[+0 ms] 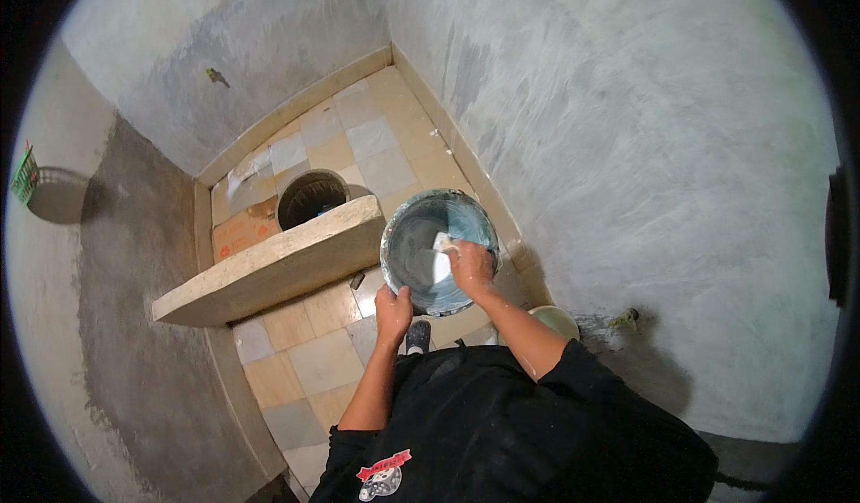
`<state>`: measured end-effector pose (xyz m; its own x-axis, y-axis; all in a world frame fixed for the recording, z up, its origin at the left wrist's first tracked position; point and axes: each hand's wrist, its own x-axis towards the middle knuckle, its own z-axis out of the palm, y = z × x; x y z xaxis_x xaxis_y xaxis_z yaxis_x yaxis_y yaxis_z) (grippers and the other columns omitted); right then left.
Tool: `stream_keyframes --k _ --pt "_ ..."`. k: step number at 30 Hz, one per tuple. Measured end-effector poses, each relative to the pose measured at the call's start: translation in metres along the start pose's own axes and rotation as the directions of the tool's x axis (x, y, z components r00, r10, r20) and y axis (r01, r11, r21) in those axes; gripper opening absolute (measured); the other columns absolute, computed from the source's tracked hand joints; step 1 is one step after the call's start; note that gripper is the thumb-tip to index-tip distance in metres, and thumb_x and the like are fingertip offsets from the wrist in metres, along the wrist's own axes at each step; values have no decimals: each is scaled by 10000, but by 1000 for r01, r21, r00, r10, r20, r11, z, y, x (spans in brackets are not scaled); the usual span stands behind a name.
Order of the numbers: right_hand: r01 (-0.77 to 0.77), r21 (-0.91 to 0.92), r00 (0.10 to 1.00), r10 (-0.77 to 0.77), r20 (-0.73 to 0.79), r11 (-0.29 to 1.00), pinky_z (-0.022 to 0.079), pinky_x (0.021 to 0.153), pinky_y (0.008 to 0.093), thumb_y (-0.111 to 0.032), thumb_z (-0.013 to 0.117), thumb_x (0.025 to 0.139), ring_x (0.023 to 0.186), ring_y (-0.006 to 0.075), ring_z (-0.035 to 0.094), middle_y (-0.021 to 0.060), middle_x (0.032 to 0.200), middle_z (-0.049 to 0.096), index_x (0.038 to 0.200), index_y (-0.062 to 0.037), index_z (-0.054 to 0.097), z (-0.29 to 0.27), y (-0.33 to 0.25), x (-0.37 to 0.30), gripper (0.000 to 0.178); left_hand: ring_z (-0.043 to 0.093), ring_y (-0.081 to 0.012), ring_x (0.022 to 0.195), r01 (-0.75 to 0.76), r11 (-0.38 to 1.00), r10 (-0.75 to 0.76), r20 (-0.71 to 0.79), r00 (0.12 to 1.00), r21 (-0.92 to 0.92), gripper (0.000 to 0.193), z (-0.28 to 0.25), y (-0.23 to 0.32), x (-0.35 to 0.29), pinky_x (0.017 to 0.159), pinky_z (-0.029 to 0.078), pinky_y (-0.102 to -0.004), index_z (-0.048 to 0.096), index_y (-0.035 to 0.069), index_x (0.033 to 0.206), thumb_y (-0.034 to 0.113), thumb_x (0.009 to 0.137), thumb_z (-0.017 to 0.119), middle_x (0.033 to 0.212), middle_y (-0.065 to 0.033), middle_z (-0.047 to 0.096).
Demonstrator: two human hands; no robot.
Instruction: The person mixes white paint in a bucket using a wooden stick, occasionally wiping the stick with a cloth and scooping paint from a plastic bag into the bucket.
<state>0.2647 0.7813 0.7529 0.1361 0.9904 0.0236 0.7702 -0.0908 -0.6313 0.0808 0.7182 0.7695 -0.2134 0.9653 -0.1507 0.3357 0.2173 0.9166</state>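
A round, dark bucket (414, 216) is tilted toward me, its inside streaked with blue and white. My left hand (393, 313) is closed on the near left part of its rim. Inside the bucket, my right hand (469, 265) presses toward the wall with bent fingers. At its fingertips is a small whitish piece (442, 240), partly covered; its kind is too small to make out. Just below it, a bright white patch shows on the bucket's inside. Wet specks dot my right forearm.
A low, rough ledge (269, 266) runs to the left of the bucket. Behind it stands another dark bucket (305, 200) on the tiled floor (327, 360). A pale container (554, 321) sits by the right wall, near a tap (627, 318). A green basket (25, 176) hangs far left.
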Motion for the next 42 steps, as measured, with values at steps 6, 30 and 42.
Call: stream_keyframes --k 6,30,42 --pt "111 82 980 -123 158 990 523 753 494 -182 623 838 813 428 657 235 856 679 949 -44 722 7 -22 -34 203 657 -292 707 39 999 -40 48 998 31 269 -5 1 3 675 489 -435 617 -113 883 149 834 580 739 -236 654" --pt "54 167 985 -80 156 984 535 783 453 -182 635 796 848 383 680 223 872 691 913 -47 740 6 -34 -10 207 690 -383 824 -2 999 -1 101 995 32 259 -15 14 -4 736 508 -450 643 -100 923 133 830 579 817 -281 671" --pt "-48 -15 998 48 -29 999 517 806 473 -158 629 839 890 425 653 256 931 677 1003 -11 708 -56 -43 -7 234 675 -368 755 4 1000 -6 97 995 24 281 -20 6 -1 701 501 -443 622 -115 888 157 828 588 766 -270 660"
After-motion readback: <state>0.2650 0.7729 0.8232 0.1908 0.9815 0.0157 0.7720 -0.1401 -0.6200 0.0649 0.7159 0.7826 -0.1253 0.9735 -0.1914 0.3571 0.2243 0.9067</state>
